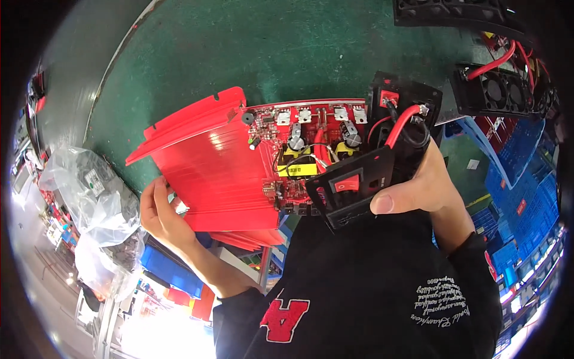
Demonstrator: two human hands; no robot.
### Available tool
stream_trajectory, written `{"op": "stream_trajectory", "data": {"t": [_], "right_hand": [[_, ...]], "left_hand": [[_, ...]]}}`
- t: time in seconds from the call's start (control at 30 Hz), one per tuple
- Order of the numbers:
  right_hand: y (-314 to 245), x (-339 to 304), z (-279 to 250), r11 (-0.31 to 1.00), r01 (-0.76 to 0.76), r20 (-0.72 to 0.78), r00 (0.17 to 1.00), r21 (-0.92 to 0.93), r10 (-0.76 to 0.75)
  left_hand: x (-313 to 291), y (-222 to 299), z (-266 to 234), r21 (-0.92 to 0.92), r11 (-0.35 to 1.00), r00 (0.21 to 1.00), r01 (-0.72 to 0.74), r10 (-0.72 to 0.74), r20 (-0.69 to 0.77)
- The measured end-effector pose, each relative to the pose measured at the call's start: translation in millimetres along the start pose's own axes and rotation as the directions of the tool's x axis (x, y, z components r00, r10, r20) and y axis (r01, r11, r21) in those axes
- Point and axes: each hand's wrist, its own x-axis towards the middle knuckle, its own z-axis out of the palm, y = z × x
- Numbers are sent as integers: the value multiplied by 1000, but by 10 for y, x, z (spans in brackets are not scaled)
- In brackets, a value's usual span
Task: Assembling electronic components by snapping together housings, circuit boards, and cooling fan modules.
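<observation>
A red ribbed metal housing [209, 173] lies tilted over the near edge of the green table. My left hand [165, 214] grips its lower left corner, with the fingertips partly hidden beneath. At its right end is a red circuit board [269, 128] carrying capacitors, yellow-taped transformers and wires. Two black end panels stand to the right of the board: the nearer panel [359, 188] has a red rocker switch [347, 183], and the farther panel [382, 90] bears a thick red cable [402, 125]. My right hand [418, 188] is closed on the nearer panel, thumb on its face, other fingers hidden.
Black fan panels [496, 90] with red cables sit at the far right of the green table [287, 48]. Blue plastic crates [520, 191] are stacked beyond the right edge. A clear plastic bag [89, 185] with dark contents is at the left, and more red housings [248, 238] lie below.
</observation>
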Motion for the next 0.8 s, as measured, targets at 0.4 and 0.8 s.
{"op": "stream_trajectory", "data": {"t": [0.4, 0.8], "right_hand": [[11, 42, -15, 998, -25, 40, 999, -57, 27], [-17, 184, 582, 989, -52, -67, 997, -136, 43]], "left_hand": [[25, -23, 10, 13, 1000, 1000, -10, 11, -12], [-2, -65, 35, -152, 988, 997, 23, -33, -63]]}}
